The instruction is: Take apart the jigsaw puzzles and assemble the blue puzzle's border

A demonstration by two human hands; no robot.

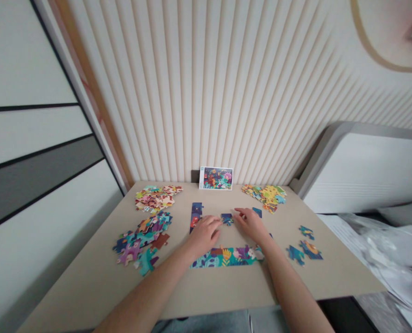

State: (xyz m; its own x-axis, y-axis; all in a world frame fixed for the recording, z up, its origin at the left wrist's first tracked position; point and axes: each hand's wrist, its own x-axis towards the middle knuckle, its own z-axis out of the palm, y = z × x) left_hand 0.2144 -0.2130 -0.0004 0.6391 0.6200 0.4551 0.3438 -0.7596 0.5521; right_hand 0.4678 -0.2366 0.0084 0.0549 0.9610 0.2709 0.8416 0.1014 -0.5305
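Note:
A small dark blue puzzle piece [227, 219] lies flat on the table between my two hands. My left hand [206, 232] rests at its left, fingers stretched toward it; I cannot tell whether the fingertips touch it. At the right, my right hand [251, 223] is spread with its fingertips close to the same piece. Beyond my left hand stands a joined column of blue puzzle pieces [196, 209], its lower part covered by the hand. Nearer me runs a joined strip of teal and purple puzzle pieces [227, 259]. Another blue puzzle piece [257, 212] shows just past my right hand.
A picture card [216, 178] leans against the ribbed wall. Heaped pieces lie in a pink-red pile [155, 198], a multicoloured pile [141, 240] and a yellow pile [267, 196]. Several loose pieces [310, 249] lie at right. A padded headboard [372, 166] stands beyond the table's right edge.

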